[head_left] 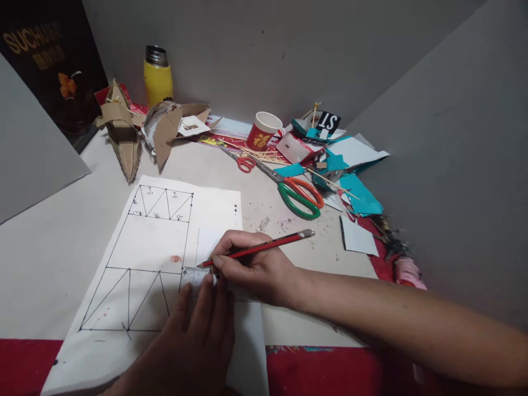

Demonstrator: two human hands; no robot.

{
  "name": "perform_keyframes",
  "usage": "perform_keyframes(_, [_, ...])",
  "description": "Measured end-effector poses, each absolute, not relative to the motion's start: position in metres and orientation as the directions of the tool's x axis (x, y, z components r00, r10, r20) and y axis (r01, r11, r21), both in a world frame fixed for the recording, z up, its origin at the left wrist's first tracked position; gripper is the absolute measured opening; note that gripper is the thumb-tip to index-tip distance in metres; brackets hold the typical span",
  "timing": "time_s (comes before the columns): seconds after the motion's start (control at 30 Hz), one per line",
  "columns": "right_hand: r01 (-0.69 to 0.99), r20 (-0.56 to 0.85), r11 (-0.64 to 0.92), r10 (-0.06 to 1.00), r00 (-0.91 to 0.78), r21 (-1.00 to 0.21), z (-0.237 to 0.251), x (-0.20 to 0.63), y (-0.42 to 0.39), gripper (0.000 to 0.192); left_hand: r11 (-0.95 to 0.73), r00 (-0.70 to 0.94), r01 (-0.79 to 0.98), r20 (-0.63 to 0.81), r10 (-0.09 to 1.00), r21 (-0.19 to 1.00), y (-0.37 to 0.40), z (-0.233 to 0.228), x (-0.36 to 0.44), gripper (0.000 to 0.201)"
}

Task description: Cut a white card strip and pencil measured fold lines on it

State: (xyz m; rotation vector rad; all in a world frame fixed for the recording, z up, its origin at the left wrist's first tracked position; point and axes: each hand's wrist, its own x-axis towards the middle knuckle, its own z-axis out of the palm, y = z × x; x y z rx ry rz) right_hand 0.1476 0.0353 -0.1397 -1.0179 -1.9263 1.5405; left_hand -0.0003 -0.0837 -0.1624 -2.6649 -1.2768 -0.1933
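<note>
My right hand [251, 267] is closed around a red and black pencil [268, 243], its point down at the upper edge of a short metal ruler [193, 275]. My left hand [193, 335] presses its fingertips on that ruler, holding it flat; the ruler's right end is hidden by my hands. Under both lies a large white sheet of paper [152, 242] with a line drawing of rectangles and triangles. A smaller white piece [206, 240] rests on the sheet beneath the right hand, partly covered.
Large scissors [299, 198] and small red-handled scissors [245, 164] lie beyond the paper. Farther back are a red paper cup [262, 132], a yellow bottle [158, 82] and cardboard shapes [124, 132]. Blue and white scraps [358, 195] crowd the right. A grey panel [33, 143] stands left.
</note>
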Motion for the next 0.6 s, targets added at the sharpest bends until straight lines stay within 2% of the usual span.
perform_keyframes(0.33, [0.252, -0.079, 0.127, 0.736, -0.672, -0.960, -0.137, 0.146, 0.041, 0.008, -0.610, 0.616, 0.787, 0.181, 0.767, -0.094, -0.084, -0.160, 0.001, 0.067])
perform_keyframes(0.6, [0.300, -0.043, 0.270, 0.674, -0.738, -0.915, -0.125, 0.145, 0.049, 0.013, -0.605, 0.606, 0.794, 0.170, 0.777, -0.061, -0.085, -0.161, 0.001, 0.065])
